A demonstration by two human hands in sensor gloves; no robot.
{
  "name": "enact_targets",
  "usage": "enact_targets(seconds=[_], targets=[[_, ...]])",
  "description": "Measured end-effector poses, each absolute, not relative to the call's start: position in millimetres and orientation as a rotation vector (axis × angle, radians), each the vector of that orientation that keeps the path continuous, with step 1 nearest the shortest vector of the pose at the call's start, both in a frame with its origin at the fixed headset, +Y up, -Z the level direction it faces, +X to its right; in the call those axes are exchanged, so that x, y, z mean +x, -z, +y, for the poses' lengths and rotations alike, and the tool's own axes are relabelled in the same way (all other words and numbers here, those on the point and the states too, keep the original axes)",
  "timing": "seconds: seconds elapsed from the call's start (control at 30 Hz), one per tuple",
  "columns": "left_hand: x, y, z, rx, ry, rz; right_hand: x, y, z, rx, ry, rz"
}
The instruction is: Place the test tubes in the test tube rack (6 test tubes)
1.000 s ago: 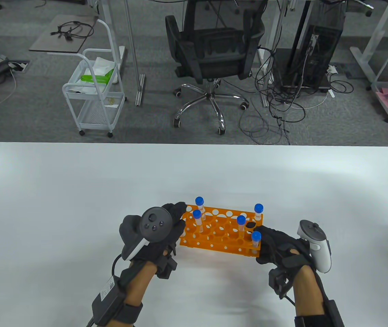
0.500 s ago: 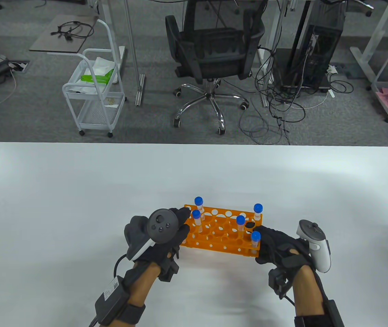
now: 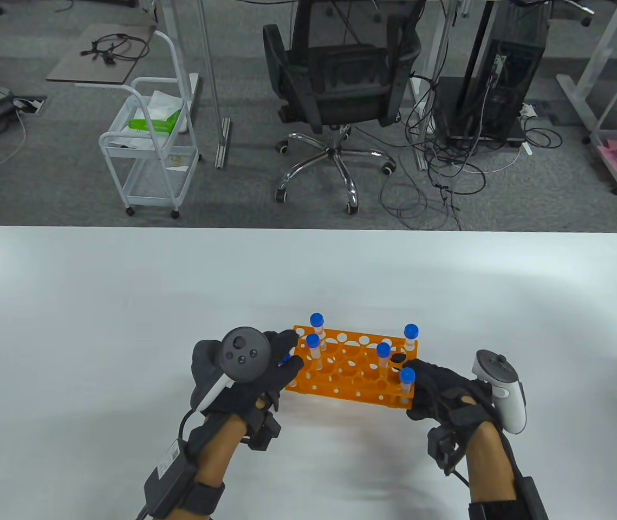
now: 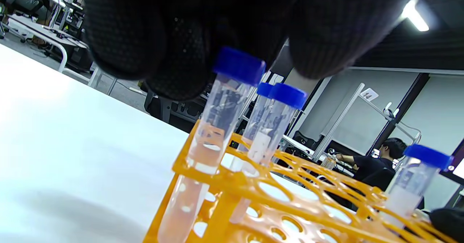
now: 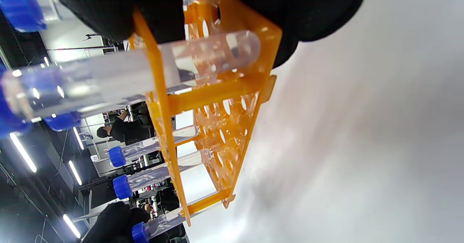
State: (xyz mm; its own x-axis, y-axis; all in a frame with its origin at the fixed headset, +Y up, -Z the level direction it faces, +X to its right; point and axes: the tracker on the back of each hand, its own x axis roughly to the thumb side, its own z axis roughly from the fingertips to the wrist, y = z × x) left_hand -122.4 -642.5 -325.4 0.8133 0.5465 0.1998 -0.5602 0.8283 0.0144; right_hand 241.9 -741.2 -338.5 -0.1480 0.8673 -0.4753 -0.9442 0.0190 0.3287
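Left hand [image 3: 243, 374] pinches the blue cap of a test tube [image 4: 206, 141] seated in the orange rack [image 3: 351, 374] while right hand [image 3: 443, 395] grips its end.

Office-style lab: grey carpet floor [image 3: 43, 179], black swivel chair [image 3: 335, 81], white wheeled cart [image 3: 148, 162], computer tower [image 3: 495, 92] amid tangled cables [image 3: 438, 162], white counter [image 3: 124, 303], ceiling strip lights [image 4: 415, 15], seated worker [image 4: 377, 159] at another desk.

small white tag [image 4: 368, 94] on a slanted metal post in the room behind the rack, left wrist view, reading "14", white label [image 3: 168, 458] on the left forearm's black box, print too small to read
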Motion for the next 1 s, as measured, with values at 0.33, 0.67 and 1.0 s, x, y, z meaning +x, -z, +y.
enact_targets(seconds=[0.33,0.67,1.0], targets=[[-162.1,333.9,-657.7,0.090,-0.777,-0.016,240.9,338.4,-740.5,-0.132,-1.568,0.682],[-163.8,347.3,-698.0,-0.129,-1.031,0.081,236.1,337.4,-737.2,-0.096,-1.563,0.690],[-177.7,351.8,-711.5,-0.207,-1.147,0.131,233.3,336.9,-736.8,-0.077,-1.555,0.702]])
